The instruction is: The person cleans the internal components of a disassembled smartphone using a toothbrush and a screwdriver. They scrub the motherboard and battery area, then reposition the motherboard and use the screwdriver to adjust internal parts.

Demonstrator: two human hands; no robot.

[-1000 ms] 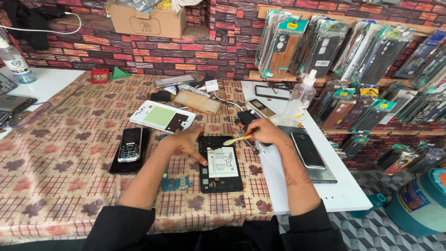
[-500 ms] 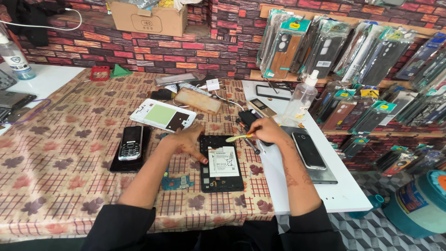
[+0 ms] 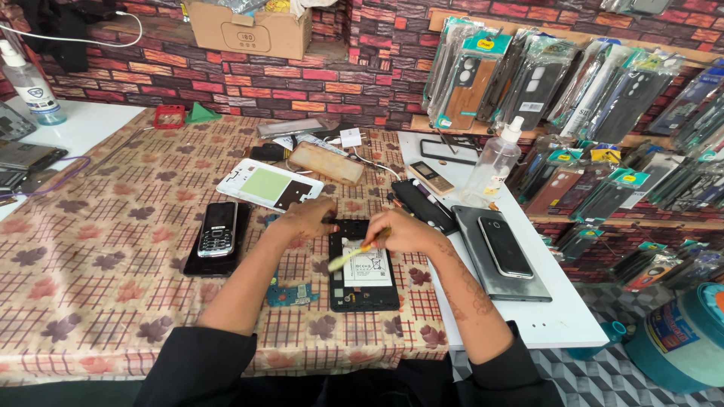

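Note:
An opened black phone (image 3: 363, 275) with a white battery showing lies on the patterned tablecloth (image 3: 113, 256) in front of me. My left hand (image 3: 305, 220) rests on its upper left corner and steadies it. My right hand (image 3: 403, 230) grips a thin yellow-handled tool (image 3: 353, 254) whose end lies over the battery. A small blue circuit board (image 3: 290, 294) lies just left of the phone, by my left forearm.
A black keypad phone (image 3: 218, 230) lies on a dark slab at the left. A white panel with a green screen (image 3: 269, 185) lies behind my hands. On the white table at right are a black smartphone on a grey tablet (image 3: 504, 249) and a spray bottle (image 3: 495, 162). Packaged phone cases hang at right.
My right hand has drawn the yellow-handled tool down and to the left, over the battery. My left hand stays on the phone's corner.

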